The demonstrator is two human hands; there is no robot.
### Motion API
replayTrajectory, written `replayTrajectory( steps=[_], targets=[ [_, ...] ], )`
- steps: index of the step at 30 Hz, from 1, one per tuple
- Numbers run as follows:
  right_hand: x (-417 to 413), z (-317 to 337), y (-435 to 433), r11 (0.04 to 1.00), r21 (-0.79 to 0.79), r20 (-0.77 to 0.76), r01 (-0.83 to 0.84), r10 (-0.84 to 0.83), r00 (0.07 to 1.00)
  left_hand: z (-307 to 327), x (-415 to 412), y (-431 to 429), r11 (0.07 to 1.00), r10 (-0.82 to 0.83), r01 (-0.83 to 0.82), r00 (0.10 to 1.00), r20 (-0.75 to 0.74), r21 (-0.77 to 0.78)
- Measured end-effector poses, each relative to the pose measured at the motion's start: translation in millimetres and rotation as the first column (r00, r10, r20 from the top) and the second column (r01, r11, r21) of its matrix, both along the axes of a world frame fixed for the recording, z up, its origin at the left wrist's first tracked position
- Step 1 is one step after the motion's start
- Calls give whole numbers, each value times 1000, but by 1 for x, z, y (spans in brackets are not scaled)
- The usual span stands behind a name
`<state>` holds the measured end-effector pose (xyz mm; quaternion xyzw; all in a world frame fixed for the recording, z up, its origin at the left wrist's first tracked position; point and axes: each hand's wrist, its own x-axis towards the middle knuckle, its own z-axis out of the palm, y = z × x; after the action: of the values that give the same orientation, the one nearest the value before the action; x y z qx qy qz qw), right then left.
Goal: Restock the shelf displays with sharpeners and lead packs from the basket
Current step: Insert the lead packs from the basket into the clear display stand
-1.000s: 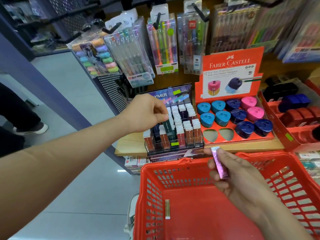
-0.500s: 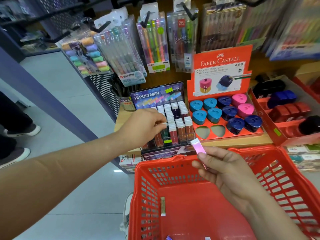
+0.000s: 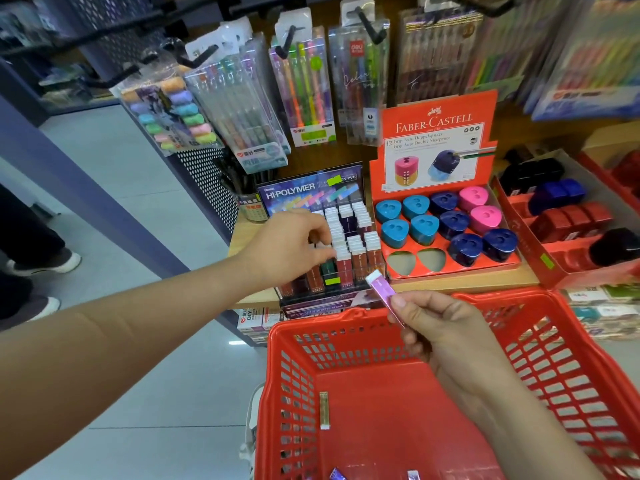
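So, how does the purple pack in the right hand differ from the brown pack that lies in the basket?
The purple pack is pinched by the right hand over the far rim of the basket; the brown pack lies loose on the basket floor. The purple pack is tilted, white end up; the brown pack lies flat. Both are slim, with a white end.

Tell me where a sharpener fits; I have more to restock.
Two empty wells in the front row of the Faber-Castell tray, bordered by turquoise sharpeners behind and a dark blue sharpener to the right. Every other well is filled. The lead pack display beside it is crowded, with the left hand over it.
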<state>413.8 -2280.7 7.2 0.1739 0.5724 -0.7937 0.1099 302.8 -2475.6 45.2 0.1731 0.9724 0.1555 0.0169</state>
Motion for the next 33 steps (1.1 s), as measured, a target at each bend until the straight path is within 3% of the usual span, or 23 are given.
replayTrajectory(
  steps=[3, 6, 9, 14, 18, 21, 25, 29, 33],
  targets=[
    [0, -1, 0, 998, -66, -10, -9, 8, 1000, 23, 7, 2, 924, 45, -169, 938, 343, 342],
    [0, 2, -3, 996, -85, -23, -13, 11, 1000, 34, 21, 4, 878, -94, -228, 779, 620, 420],
    [2, 4, -8, 998, -64, -47, -20, 17, 999, 29, 34, 6, 834, -164, -275, 703, 692, 478],
    [4, 6, -16, 999, -17, -94, -42, 40, 995, 29, 40, 3, 729, -139, -398, 711, 689, 558],
    [5, 10, -22, 1000, 12, -114, -22, 24, 993, 40, 37, -5, 706, -84, -402, 771, 632, 584],
    [3, 8, -21, 1000, 2, -75, 12, -12, 997, 50, 21, -26, 708, 86, -392, 873, 480, 587],
    [3, 0, -14, 998, 53, -22, -21, 22, 1000, 48, 3, -56, 856, 289, -327, 945, 153, 400],
    [1, -7, -15, 995, 82, 0, -56, 56, 998, 33, 4, -60, 945, 261, -260, 965, 23, 199],
    [-7, -15, -14, 987, 157, -26, -31, 35, 999, 29, 3, -55, 966, 217, -207, 975, -53, 156]
  ],
)
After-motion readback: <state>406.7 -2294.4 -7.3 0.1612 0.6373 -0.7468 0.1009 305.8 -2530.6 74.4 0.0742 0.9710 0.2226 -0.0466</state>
